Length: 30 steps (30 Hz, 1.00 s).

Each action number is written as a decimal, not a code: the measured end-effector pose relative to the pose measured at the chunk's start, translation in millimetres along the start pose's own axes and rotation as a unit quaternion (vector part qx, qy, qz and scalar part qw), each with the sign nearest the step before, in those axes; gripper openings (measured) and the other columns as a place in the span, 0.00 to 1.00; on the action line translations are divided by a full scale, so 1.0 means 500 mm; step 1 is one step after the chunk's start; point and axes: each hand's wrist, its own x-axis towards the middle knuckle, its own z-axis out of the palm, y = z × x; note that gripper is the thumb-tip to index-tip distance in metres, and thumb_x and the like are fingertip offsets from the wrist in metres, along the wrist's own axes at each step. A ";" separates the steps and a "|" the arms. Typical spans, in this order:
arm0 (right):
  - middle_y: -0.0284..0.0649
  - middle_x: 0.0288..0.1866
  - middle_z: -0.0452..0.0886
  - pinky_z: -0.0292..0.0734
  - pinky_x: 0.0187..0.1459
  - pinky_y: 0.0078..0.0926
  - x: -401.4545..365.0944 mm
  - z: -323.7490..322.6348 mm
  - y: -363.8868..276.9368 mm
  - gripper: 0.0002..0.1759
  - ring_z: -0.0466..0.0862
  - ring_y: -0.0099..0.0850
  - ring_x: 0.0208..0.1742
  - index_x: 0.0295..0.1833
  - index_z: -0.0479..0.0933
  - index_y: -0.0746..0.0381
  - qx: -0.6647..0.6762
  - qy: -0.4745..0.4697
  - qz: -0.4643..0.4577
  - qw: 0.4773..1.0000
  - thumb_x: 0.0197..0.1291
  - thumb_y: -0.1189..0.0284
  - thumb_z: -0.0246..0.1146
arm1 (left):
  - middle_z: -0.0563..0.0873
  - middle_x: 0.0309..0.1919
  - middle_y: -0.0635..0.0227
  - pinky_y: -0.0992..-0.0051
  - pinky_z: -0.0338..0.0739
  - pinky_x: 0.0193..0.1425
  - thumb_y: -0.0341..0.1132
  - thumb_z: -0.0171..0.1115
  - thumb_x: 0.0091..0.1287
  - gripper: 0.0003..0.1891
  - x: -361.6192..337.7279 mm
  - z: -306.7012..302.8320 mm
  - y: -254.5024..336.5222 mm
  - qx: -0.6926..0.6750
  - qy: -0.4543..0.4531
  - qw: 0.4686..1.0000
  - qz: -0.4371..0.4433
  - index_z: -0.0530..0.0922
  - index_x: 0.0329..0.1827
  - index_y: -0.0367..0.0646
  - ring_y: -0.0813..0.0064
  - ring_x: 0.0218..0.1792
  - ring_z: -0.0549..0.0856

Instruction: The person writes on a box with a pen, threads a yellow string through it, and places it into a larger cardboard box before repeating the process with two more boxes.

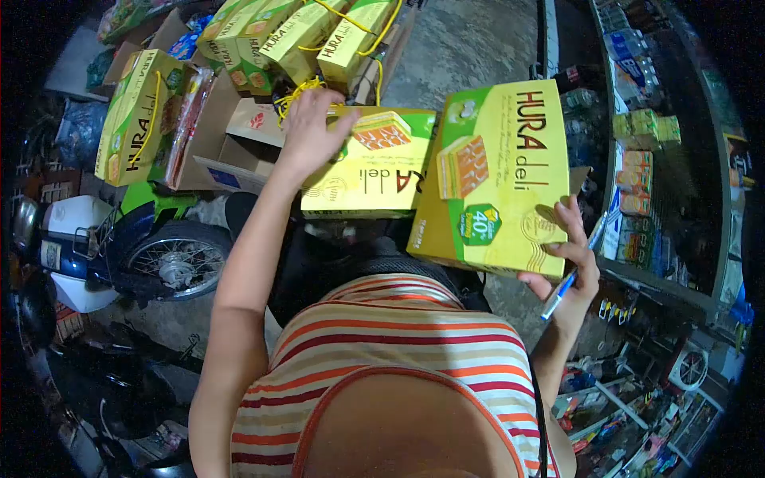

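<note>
My right hand [575,256] grips the lower right edge of a yellow and green HURA deli cake box [498,171], which is tilted in front of me. A blue and white pen [560,295] is tucked between the fingers of that same hand. A second cake box [358,182] lies to the left, partly covered by the first. Over its far left corner reaches my left hand [315,131], thumb spread away from the fingers. Its fingertips are at a tangle of yellow cord [296,97] just behind the box.
Several more cake boxes [351,48] with yellow cord handles stand at the back. An open cardboard carton [215,147] is at the left, beside another cake box [131,119]. A motorbike wheel [175,267] stands below. Shelves of goods [637,151] line the right side.
</note>
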 end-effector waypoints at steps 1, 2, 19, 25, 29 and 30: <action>0.54 0.64 0.76 0.58 0.71 0.53 -0.009 0.004 0.011 0.30 0.65 0.57 0.73 0.42 0.74 0.62 0.017 0.012 0.001 1.000 0.38 0.60 0.81 | 0.73 0.58 0.45 0.65 0.67 0.67 0.52 0.69 0.59 0.35 -0.028 0.000 0.013 0.123 -0.072 0.987 -0.067 0.71 0.66 0.43 0.47 0.63 0.72; 0.54 0.65 0.75 0.57 0.72 0.53 -0.017 0.008 0.015 0.29 0.63 0.56 0.74 0.42 0.73 0.61 0.027 0.017 0.013 0.999 0.38 0.62 0.82 | 0.73 0.58 0.45 0.65 0.67 0.67 0.52 0.69 0.59 0.35 -0.053 0.012 -0.001 0.123 -0.074 0.988 -0.065 0.71 0.66 0.43 0.47 0.63 0.72; 0.43 0.59 0.74 0.61 0.70 0.49 -0.060 0.177 0.028 0.31 0.62 0.52 0.74 0.45 0.69 0.60 0.076 0.148 0.048 0.985 0.39 0.68 0.82 | 0.61 0.68 0.40 0.59 0.60 0.73 0.36 0.61 0.65 0.26 -0.196 0.010 -0.022 -0.100 -0.015 0.995 -0.013 0.69 0.66 0.42 0.43 0.71 0.62; 0.43 0.56 0.74 0.60 0.66 0.55 -0.064 0.167 0.007 0.32 0.65 0.56 0.69 0.45 0.69 0.59 -0.036 0.090 0.008 0.995 0.39 0.62 0.82 | 0.61 0.71 0.48 0.59 0.57 0.75 0.33 0.62 0.61 0.31 -0.235 -0.016 0.021 -0.121 -0.075 0.988 0.056 0.64 0.70 0.46 0.46 0.74 0.60; 0.42 0.56 0.75 0.60 0.69 0.52 -0.082 0.185 0.017 0.33 0.64 0.53 0.71 0.45 0.67 0.58 0.043 0.121 0.029 0.991 0.38 0.66 0.82 | 0.61 0.72 0.50 0.58 0.51 0.78 0.35 0.66 0.59 0.36 -0.256 -0.002 -0.001 -0.094 -0.083 0.991 0.050 0.63 0.71 0.44 0.45 0.77 0.52; 0.41 0.57 0.75 0.60 0.69 0.51 -0.086 0.191 0.019 0.33 0.63 0.53 0.72 0.45 0.67 0.58 0.053 0.134 0.035 0.989 0.38 0.67 0.82 | 0.62 0.72 0.50 0.58 0.51 0.78 0.35 0.66 0.59 0.36 -0.253 -0.008 0.004 -0.109 -0.071 0.990 0.044 0.62 0.71 0.43 0.46 0.77 0.52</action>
